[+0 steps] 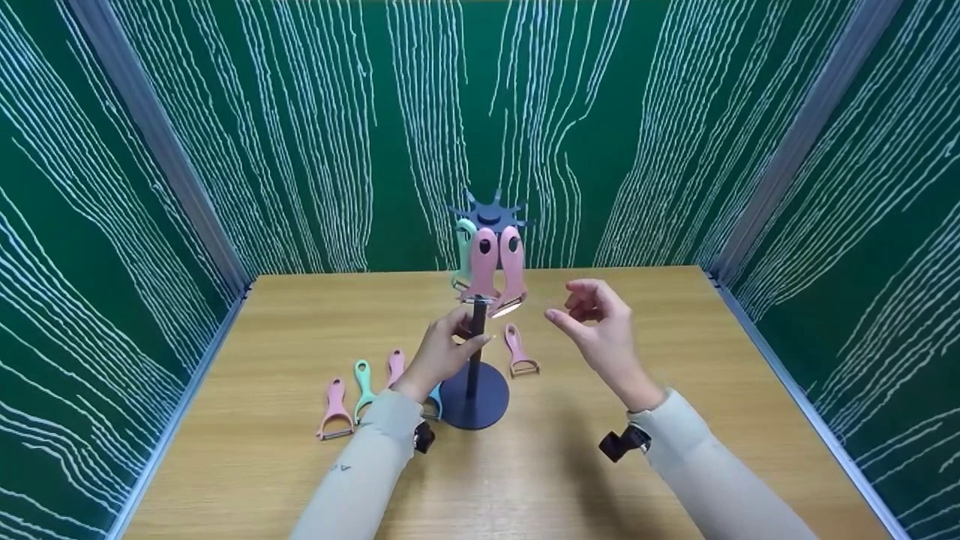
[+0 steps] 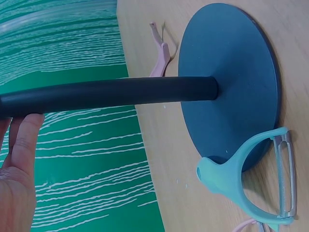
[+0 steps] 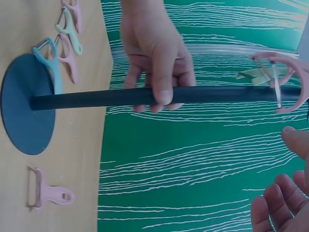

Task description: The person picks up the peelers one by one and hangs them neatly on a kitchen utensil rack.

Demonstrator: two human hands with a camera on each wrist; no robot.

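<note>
A dark stand (image 1: 472, 379) is set upright on the worktop (image 1: 720, 360); its pole (image 3: 91, 100) is held by the left hand (image 1: 441, 351), the grip being clamped on it between thumb and fingers. The right hand (image 1: 606, 334) is poised to the right of the hung peelers, well clear of the pole; its grip is apart, thumb and loosely bent fingers being separated. From the spoked top (image 1: 491, 215) are hung a front pink peeler (image 1: 484, 274), a second pink peeler (image 1: 512, 262) to its right and a mint peeler (image 1: 463, 259) to its left. Left of the round base (image 1: 491, 401) are laid an outer pink peeler (image 1: 336, 395), a green peeler (image 1: 363, 379), a partly hidden inner pink peeler (image 1: 396, 363) and a blue peeler (image 2: 222, 178); whether the rim is touched by the last cannot be told with certainty. A lone pink peeler (image 1: 514, 342) is seen to the right.
</note>
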